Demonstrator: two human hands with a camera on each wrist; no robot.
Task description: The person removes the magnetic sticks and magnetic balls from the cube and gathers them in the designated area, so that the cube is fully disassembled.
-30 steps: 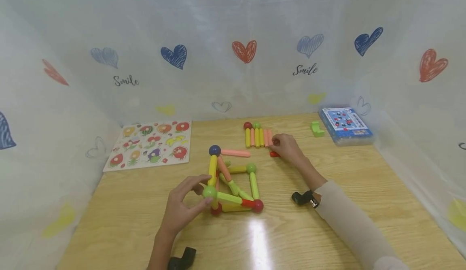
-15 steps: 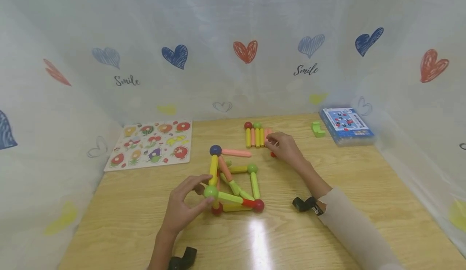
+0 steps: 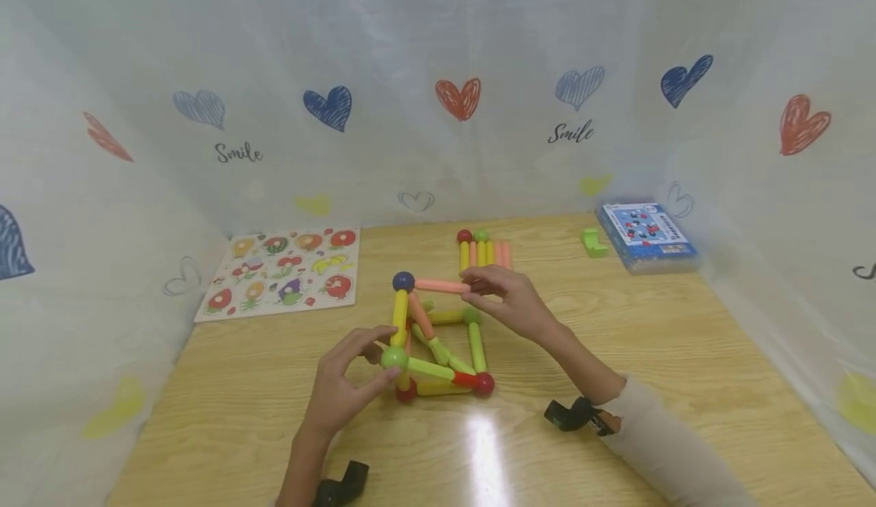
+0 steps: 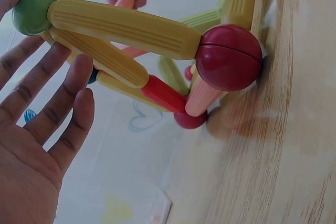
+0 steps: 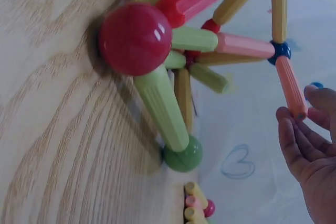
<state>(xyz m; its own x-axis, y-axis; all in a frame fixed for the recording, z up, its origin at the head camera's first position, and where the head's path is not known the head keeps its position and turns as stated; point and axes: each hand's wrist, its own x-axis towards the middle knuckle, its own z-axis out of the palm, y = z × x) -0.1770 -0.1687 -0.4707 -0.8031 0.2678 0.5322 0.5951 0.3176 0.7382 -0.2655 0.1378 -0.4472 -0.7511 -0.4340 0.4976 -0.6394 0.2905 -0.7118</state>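
My left hand point(image 3: 352, 374) pinches a green ball point(image 3: 395, 359) at the near upper corner of a frame of ball-and-stick magnetic toy pieces. In the left wrist view its thumb and index finger meet that ball, while the other fingers spread loosely. A yellow stick point(image 3: 400, 317) joins the green ball to a blue ball point(image 3: 404, 282). Out from the blue ball to the right runs a pink stick point(image 3: 441, 286), raised above the table in the right wrist view. My right hand point(image 3: 509, 302) pinches its free end. A red ball point(image 5: 135, 39) rests at a lower corner.
Behind the right hand lies a row of yellow and pink sticks point(image 3: 482, 254), with a red ball point(image 3: 464, 236) and a green ball point(image 3: 481, 236). A fruit puzzle board point(image 3: 280, 271) lies back left. At back right are a green block point(image 3: 593, 242) and a boxed set point(image 3: 646, 237).
My right hand has left the row of sticks and come left and nearer to the pink stick's end. A red piece seen under it earlier is out of sight. The left hand stays put.
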